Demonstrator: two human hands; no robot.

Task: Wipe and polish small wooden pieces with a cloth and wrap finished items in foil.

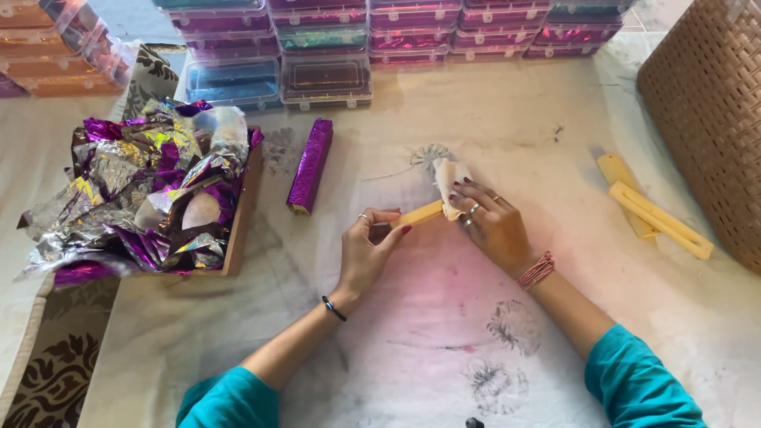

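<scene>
Stick [418,214] — yellow, flat, short, held level just above the tabletop [412,333] between both hands. Left hand [366,252] grip pinched shut on its near end. Right hand [490,222] grip closed on the far end — pressing pale paper [450,178] around it.

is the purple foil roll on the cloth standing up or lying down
Lying down. The purple foil roll rests on its long side on the white cloth, beside the tray of crumpled foil, apart from both hands.

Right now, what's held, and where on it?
Left hand pinches the near end of a yellow stick. Right hand grips white paper wrapped around its far end.
</scene>
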